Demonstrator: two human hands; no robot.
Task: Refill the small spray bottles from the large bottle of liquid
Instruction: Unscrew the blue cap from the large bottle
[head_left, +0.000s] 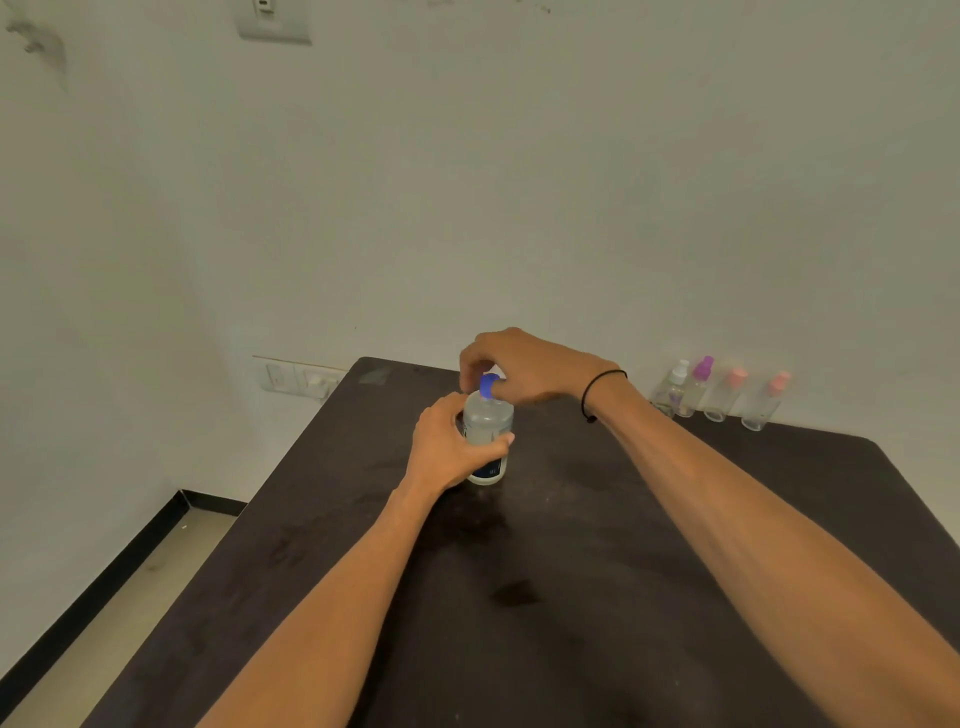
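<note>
A large clear bottle (488, 426) with a dark label stands upright near the far middle of the dark table (571, 571). My left hand (447, 449) wraps around its body. My right hand (514, 366) comes from above, and its fingers pinch the blue cap (488, 385) on the bottle's neck. Several small clear spray bottles stand in a row against the wall at the far right: one with a white top (672, 389), one with a purple top (696, 387), and two with pink tops (727, 395) (766, 400).
The table's back edge meets the pale wall (467, 182). A wall socket plate (304, 379) sits just left of the table's far corner. Floor with a black skirting strip (104, 587) runs along the table's left side.
</note>
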